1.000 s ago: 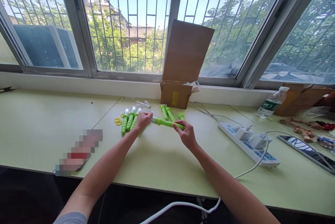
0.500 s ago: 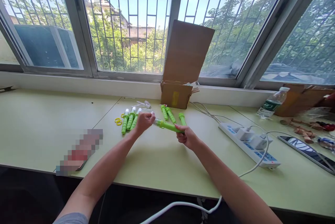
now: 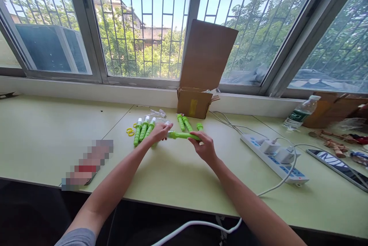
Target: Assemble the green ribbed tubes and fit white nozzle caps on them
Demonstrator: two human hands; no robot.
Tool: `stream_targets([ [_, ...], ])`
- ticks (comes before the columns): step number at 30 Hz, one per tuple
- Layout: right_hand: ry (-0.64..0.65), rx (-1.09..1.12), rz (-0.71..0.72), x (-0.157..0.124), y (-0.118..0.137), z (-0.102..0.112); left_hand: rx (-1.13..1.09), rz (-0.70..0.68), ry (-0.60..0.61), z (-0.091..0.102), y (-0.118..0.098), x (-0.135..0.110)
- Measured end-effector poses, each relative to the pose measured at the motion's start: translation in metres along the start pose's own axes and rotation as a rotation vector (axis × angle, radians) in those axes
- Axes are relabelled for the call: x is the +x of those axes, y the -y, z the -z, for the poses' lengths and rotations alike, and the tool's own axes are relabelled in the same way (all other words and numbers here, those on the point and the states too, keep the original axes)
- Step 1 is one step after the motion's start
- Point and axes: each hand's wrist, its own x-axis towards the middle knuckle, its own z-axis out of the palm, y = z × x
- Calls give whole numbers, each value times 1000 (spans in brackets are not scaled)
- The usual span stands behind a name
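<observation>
Between my hands a light-green plastic tube (image 3: 181,135) lies nearly level, just above the table. My left hand (image 3: 160,132) is closed around its clear end at the left, hiding most of that end. At the other end, the thumb and fingers of my right hand (image 3: 204,144) pinch the green body. Several similar green tubes with clear tops (image 3: 143,132) lie beside my left hand. Behind my right hand are more green pieces (image 3: 184,122), and one upright-looking green piece (image 3: 199,126) is partly hidden by the hand.
Yellow rings (image 3: 130,132) and clear plastic parts (image 3: 158,113) lie near the tubes. An open cardboard box (image 3: 191,102) stands by the window. To the right are a power strip (image 3: 273,158) with cables, a phone (image 3: 336,165), a water bottle (image 3: 301,113) and wooden pieces (image 3: 330,142).
The held tube has swung from sloping down to the right to nearly level. My right hand has risen slightly and its fingers have shifted on the tube; my left hand still grips its clear end.
</observation>
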Motion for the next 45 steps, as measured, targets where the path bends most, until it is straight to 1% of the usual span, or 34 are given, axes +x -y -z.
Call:
stream_targets([
  [2, 34, -36, 65, -1, 2, 0, 7, 67, 22, 0, 2, 0],
  [3, 44, -45, 77, -1, 2, 1, 38, 64, 0, -1, 3, 0],
  [7, 66, -72, 61, -1, 6, 1, 251, -39, -183, -1, 5, 4],
  [9, 74, -77, 19, -2, 8, 1, 360, -76, -252, -2, 5, 5],
  [11, 81, -71, -47, -2, 9, 1, 466, -92, -285, -3, 4, 5],
  [15, 95, 2, -183, -1, 11, 2, 619, -88, -308, -6, 3, 4],
  [19, 84, 132, -274, 2, 12, 2, 669, -115, -328, -6, 0, 1],
  [20, 89, 179, -318, 4, 12, 2, 677, -130, -328, -5, 0, 0],
  [22, 129, 307, -453, 6, 11, 2, 691, -174, -319, -4, -2, -3],
  [25, 239, 520, -698, 10, 6, 5, 701, -266, -302, -3, -4, -7],
  [27, 326, 609, -819, 12, 3, 8, 704, -322, -301, -4, -5, -10],
  [29, 392, 643, -884, 13, 1, 12, 700, -351, -310, -6, -5, -11],
  [30, 402, 637, -883, 13, 0, 13, 685, -357, -315, -8, -5, -11],
  [31, 397, 612, -858, 13, 0, 13, 659, -358, -321, -9, -5, -11],
  [33, 338, 500, -731, 10, 0, 11, 594, -336, -341, -10, -5, -10],
  [34, 288, 412, -632, 9, 1, 8, 559, -310, -360, -10, -4, -9],
  [37, 137, 117, -270, 3, 1, 1, 423, -199, -435, -6, -5, -4],
  [39, 104, -14, -108, 1, 0, -1, 274, -159, -457, -2, -5, -1],
  [42, 89, -168, 53, -1, -4, -1, 96, -114, -425, 1, -5, 4],
  [45, 62, -313, 214, -1, -6, 1, 80, -34, -374, -2, -3, 6],
])
